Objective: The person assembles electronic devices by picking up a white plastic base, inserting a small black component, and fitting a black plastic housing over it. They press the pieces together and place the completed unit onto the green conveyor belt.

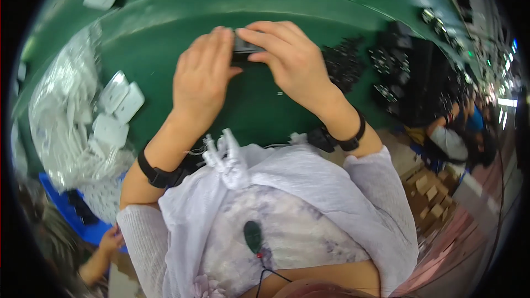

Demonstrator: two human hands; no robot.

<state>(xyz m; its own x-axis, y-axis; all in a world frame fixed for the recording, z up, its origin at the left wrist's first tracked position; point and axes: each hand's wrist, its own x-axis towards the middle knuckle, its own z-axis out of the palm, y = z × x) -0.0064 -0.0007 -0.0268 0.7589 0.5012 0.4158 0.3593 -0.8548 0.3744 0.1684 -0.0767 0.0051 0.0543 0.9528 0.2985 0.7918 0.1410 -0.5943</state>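
Note:
A small dark grey, box-like piece [243, 47] sits between my hands over the green work surface. My left hand [201, 72] is closed, its fingers pressed together against the left end of the piece. Thumb and fingers of my right hand [295, 58] grip its right end. My fingers cover much of the piece, so its exact kind does not show. A tiny pale bit [280, 93] lies on the green surface below the right hand.
Left of me are a clear plastic bag [61, 116] of white parts and several loose white square covers [130, 102]. A heap of small black parts [343, 65] lies to the right, beside shiny black pieces [389, 66]. Another person's hand [112, 240] shows at lower left, near a blue tray [94, 232].

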